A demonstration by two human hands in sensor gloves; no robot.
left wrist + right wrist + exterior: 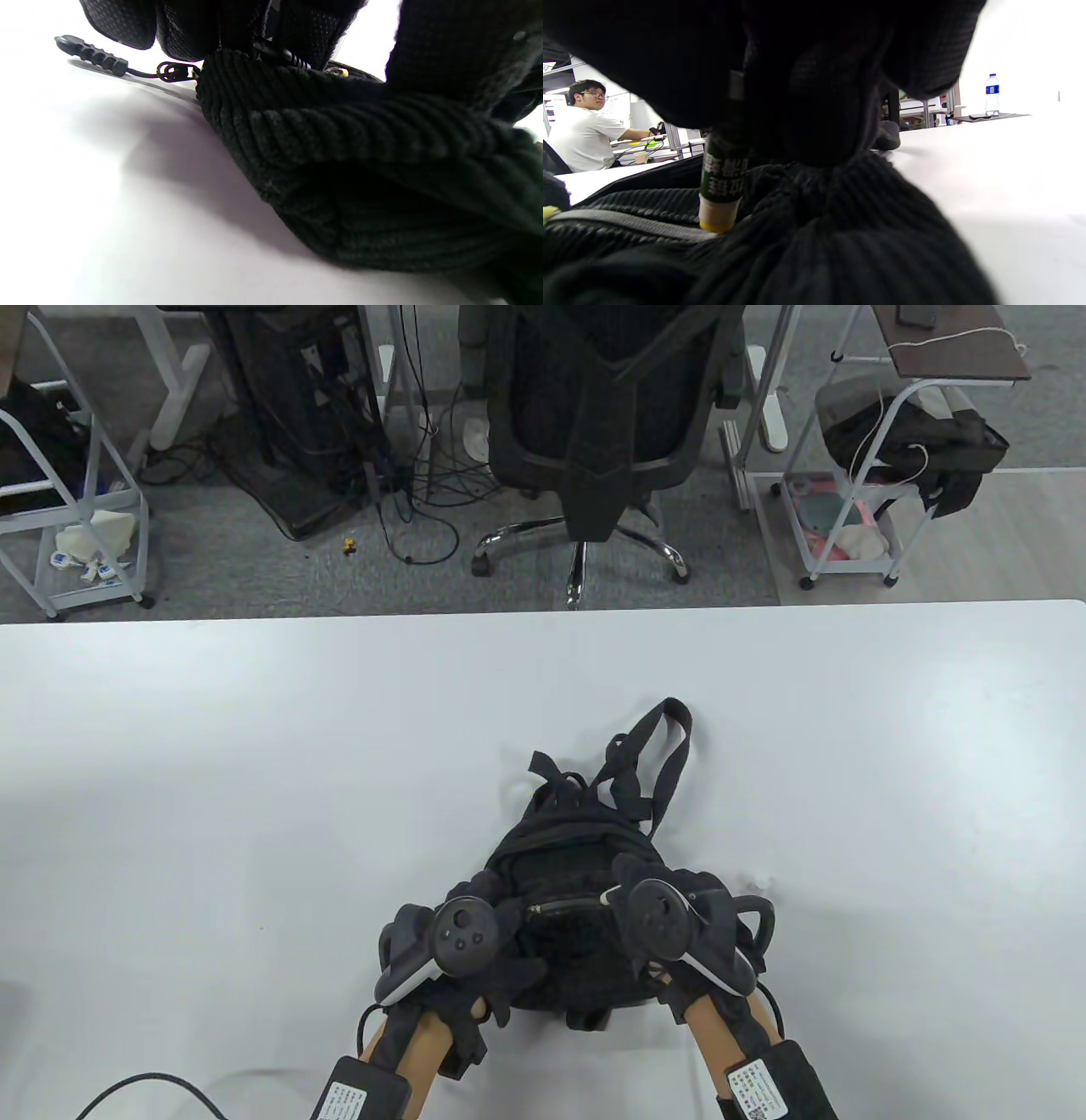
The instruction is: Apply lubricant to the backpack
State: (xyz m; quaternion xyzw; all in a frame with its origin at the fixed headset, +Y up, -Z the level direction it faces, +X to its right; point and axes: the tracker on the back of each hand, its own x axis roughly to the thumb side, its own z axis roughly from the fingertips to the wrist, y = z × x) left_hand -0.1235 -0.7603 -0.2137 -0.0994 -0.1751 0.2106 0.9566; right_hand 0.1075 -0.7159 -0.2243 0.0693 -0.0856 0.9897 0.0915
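Black corduroy fills most of what my wrists see: the backpack (577,891) lies on the white table (254,746), near its front edge and a little right of centre, straps (653,763) trailing toward the far side.

My left hand (462,942) rests on the backpack's left side, fingers (237,25) pressing down onto the ribbed fabric at its edge. From the left wrist view I cannot tell whether they actually pinch the cloth or only press on it. Just left of that edge a black zipper pull (91,55) with a ridged tab sticks out over the table, tied by a thin cord to a metal slider (174,71).

Across the backpack's front runs a grey zipper (564,906), between my two hands.

My right hand (670,916) sits on the backpack's right side and grips a lubricant stick (721,186), fingers wrapped around its upper part. Its label is dark green with pale characters that I cannot read; the cream-coloured lower end with a yellow tip touches the grey zipper tape (628,226).

Beyond the backpack, a clear water bottle (992,94) with a blue label stands on a far desk; its writing is too small to make out.
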